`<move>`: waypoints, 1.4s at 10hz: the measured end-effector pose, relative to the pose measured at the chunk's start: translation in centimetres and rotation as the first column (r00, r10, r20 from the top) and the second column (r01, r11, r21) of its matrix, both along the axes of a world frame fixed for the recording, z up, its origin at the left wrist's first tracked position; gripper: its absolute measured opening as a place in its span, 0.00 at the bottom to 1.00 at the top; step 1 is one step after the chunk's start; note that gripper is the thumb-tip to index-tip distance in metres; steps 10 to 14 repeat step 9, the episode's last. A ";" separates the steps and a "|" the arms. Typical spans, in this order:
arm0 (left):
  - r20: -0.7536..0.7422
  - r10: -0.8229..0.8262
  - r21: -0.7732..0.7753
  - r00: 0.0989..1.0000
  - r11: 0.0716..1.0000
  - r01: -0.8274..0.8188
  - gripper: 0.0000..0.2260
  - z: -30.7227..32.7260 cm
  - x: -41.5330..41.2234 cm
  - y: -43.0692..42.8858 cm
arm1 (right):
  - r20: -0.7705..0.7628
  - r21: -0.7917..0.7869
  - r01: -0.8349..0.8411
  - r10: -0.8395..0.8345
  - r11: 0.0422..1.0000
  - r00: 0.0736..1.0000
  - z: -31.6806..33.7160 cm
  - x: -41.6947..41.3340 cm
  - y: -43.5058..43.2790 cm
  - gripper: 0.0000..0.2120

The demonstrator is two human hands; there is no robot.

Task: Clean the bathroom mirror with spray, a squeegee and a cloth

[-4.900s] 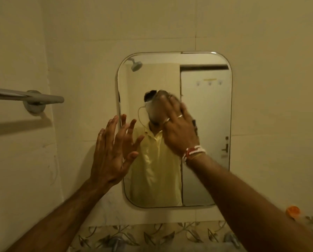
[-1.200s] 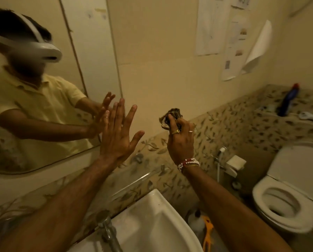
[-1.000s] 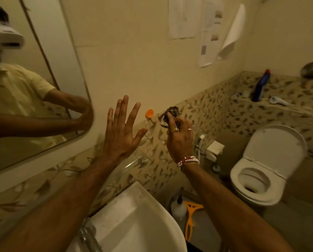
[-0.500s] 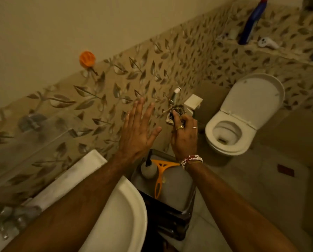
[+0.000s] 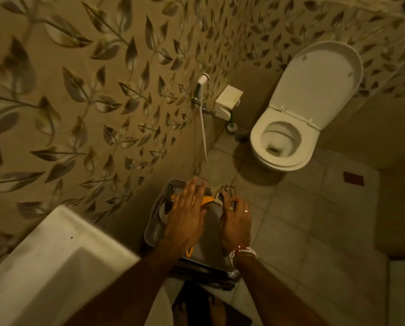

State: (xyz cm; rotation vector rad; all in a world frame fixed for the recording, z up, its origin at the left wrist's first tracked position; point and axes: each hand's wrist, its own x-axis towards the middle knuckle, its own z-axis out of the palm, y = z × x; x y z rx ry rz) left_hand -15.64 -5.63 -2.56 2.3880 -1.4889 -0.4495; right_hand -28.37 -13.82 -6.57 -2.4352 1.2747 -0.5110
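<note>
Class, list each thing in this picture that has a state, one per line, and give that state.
toilet lid: raised
left hand: open, flat, empty, over the tray
right hand: closed on the cloth
cloth: bunched, held at the tray's far edge
tray: holding the orange squeegee

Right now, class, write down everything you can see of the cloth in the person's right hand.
The cloth is a small, crumpled rag, dark with paler patches, soft and creased. Only a bunched end shows, poking out beyond the fingertips of the right hand, which is closed around the rest. It sits low over the far right corner of the grey tray; whether it touches the tray cannot be told.
</note>
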 end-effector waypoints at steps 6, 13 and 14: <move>-0.104 -0.056 0.283 0.993 0.955 0.083 0.34 -11.1 -0.6 -0.8 | -0.447 0.370 0.167 0.018 0.914 0.894 -11.8 0.7 0.2 0.26; -0.147 -0.067 0.193 0.987 0.977 0.095 0.35 -8.5 -1.0 -0.7 | -0.269 0.341 0.137 -0.043 0.930 0.962 -8.6 -1.4 -0.6 0.23; -0.147 -0.067 0.193 0.987 0.977 0.095 0.35 -8.5 -1.0 -0.7 | -0.269 0.341 0.137 -0.043 0.930 0.962 -8.6 -1.4 -0.6 0.23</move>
